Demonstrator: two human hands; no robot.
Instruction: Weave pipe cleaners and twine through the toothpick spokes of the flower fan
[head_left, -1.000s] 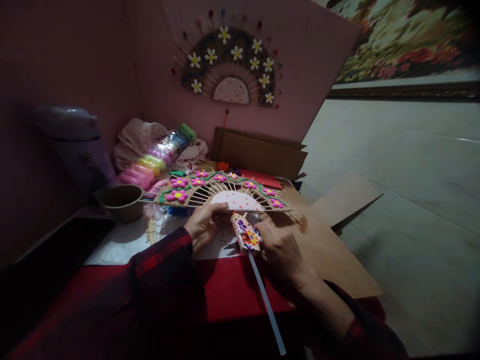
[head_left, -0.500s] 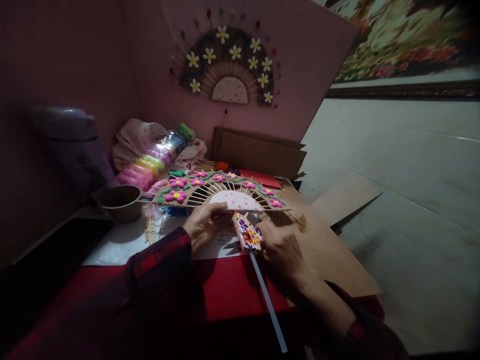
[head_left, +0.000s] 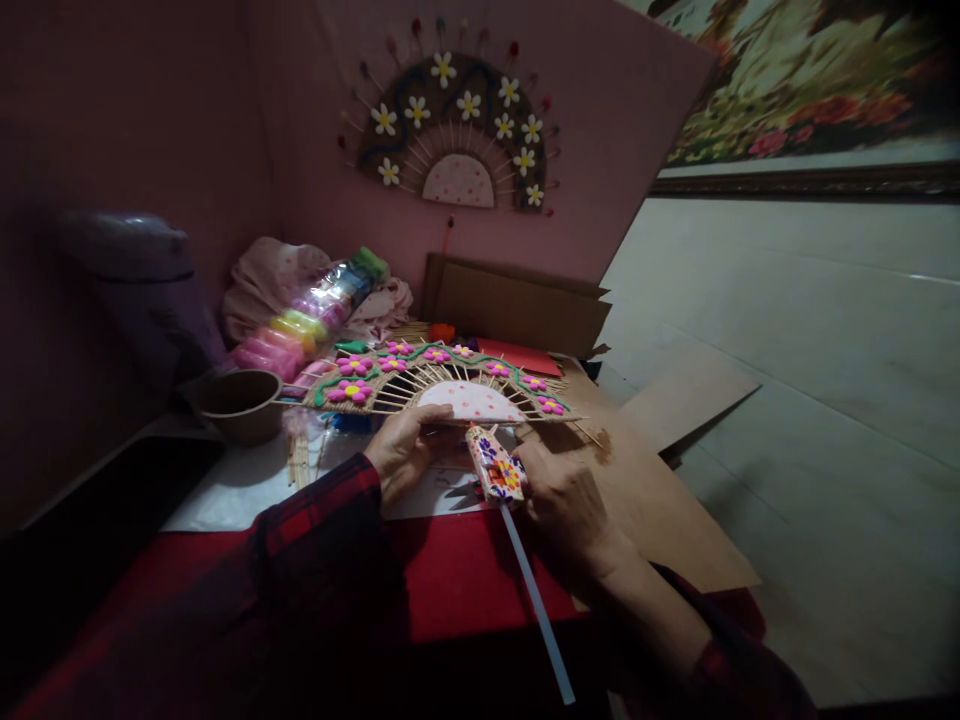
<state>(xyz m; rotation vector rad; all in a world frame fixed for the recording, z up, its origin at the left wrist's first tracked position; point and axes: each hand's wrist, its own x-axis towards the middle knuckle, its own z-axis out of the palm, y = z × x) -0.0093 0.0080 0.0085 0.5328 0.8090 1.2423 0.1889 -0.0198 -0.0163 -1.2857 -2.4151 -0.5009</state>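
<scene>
My left hand (head_left: pixel 411 448) grips the lower edge of a decorative fan (head_left: pixel 474 402), thumb on top and fingers underneath. The fan has a dotted white half-circle, thin sticks and a twine band with pink flowers and a green wavy line. Closed around a flower-patterned hot glue gun (head_left: pixel 496 466) is my right hand (head_left: pixel 564 496). The gun's nozzle points up at the fan's underside, close below the half-circle; whether it touches I cannot tell. A long translucent glue stick (head_left: pixel 537 605) sticks out of its back end. Scissor blades (head_left: pixel 465 493) show partly beside the gun.
A brown bowl (head_left: pixel 241 405) stands left of the fan, with loose sticks (head_left: pixel 298 460) near it. Behind lie packs of coloured clay (head_left: pixel 300 322) and folded cardboard (head_left: pixel 517 300). A cardboard sheet (head_left: pixel 675 520) covers the right side. Another fan (head_left: pixel 450 110) hangs on the pink wall.
Hardly anything differs. Both hands, the fan and the glue gun keep their places; the whole view has shifted very slightly.
</scene>
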